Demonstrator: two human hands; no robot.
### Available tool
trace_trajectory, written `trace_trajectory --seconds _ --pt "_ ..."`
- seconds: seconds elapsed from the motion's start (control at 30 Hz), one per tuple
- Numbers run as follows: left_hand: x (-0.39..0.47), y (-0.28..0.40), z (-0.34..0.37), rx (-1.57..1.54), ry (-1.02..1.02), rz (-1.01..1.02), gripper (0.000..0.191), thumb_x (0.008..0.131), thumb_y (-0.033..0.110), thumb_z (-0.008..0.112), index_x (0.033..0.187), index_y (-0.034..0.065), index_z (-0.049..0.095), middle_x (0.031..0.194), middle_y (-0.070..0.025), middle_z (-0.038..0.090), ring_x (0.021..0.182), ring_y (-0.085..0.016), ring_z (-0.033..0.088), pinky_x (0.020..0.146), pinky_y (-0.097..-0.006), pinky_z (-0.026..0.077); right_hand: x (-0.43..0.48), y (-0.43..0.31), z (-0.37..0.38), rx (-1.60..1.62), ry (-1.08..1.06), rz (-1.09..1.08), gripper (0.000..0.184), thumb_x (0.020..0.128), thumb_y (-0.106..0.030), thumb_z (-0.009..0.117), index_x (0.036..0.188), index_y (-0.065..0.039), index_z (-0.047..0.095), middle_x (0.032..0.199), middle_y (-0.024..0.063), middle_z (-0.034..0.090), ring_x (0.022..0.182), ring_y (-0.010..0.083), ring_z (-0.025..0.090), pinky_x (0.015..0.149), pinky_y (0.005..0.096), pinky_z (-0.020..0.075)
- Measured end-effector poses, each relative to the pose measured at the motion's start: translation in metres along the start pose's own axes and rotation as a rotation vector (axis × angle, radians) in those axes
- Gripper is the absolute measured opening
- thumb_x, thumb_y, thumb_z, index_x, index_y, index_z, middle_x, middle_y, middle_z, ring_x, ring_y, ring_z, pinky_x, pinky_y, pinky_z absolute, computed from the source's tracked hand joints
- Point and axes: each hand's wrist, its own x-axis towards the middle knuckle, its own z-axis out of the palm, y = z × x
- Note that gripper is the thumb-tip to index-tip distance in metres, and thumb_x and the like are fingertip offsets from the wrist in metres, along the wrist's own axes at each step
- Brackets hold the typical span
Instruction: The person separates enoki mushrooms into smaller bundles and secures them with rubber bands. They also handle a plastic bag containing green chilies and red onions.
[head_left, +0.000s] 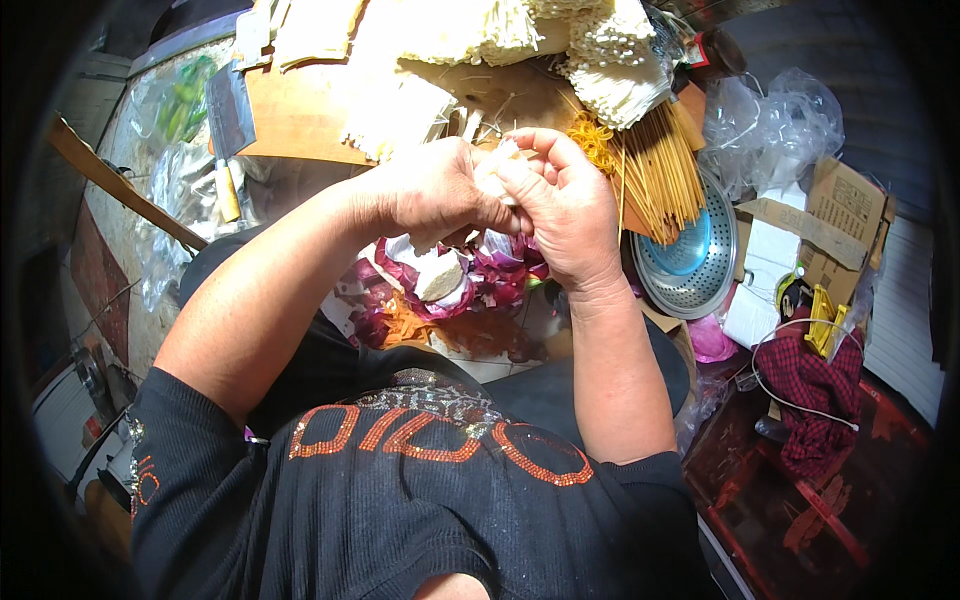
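Note:
Close together at the near edge of a wooden board (300, 120), my left hand (435, 191) and my right hand (566, 199) both grip a small pale bundle (496, 169), which looks like enoki mushrooms; the fingers partly hide it. Beyond them, piles of enoki mushrooms (611, 82) lie on the board, partly washed out by sunlight. Orange rubber bands (590, 141) and many thin wooden skewers (660, 176) are just right of my right hand. Purple cabbage leaves (502, 281) and orange shreds (405, 321) lie below my hands.
A cleaver (229, 112) rests at the board's left edge, near plastic bags (169, 191). At the right are a perforated metal colander (701, 289) with a blue dish, a dark jar (720, 54), a cardboard box (844, 202) and a checked cloth (814, 405).

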Motion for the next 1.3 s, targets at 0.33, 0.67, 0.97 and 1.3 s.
trace_trajectory --seconds 0.33,0.67,0.97,1.3 --pt "-0.001 -0.002 0.001 -0.073 -0.183 -0.070 0.016 0.082 0.014 0.071 0.087 0.0000 0.065 0.070 -0.0030 0.062 0.058 -0.011 0.058 0.052 -0.0258 0.050 -0.004 0.000 -0.001 -0.220 -0.015 -0.017 0.024 0.086 -0.012 0.069 0.105 0.001 0.061 0.086 0.0019 0.063 0.075 0.0068 0.058 0.067 0.0196 0.0487" --pt "0.006 -0.008 0.004 0.347 -0.043 0.112 0.028 0.089 0.026 0.067 0.100 0.0019 0.060 0.072 0.0022 0.061 0.064 -0.005 0.053 0.056 -0.0227 0.046 -0.004 0.004 -0.007 -0.291 0.084 -0.099 0.014 0.084 -0.013 0.070 0.089 -0.001 0.065 0.078 0.0002 0.063 0.070 0.0061 0.056 0.064 0.0212 0.0466" --pt "-0.002 0.002 0.006 0.089 -0.099 0.097 0.023 0.090 0.027 0.067 0.090 0.0054 0.059 0.063 0.0062 0.050 0.054 -0.005 0.046 0.048 -0.0217 0.038 0.002 -0.006 -0.015 0.112 0.331 -0.154 0.011 0.089 -0.012 0.066 0.089 -0.001 0.063 0.067 -0.0008 0.056 0.048 0.0046 0.046 0.044 0.0186 0.0389" --pt "-0.012 0.004 0.005 -0.561 -0.247 0.202 0.025 0.089 0.025 0.066 0.086 -0.0004 0.064 0.070 -0.0111 0.064 0.059 -0.017 0.061 0.052 -0.0276 0.048 -0.001 0.014 -0.027 -0.656 0.149 -0.264 0.033 0.077 -0.024 0.072 0.060 -0.003 0.054 0.063 0.0077 0.054 0.054 0.0219 0.051 0.056 0.0353 0.0441"
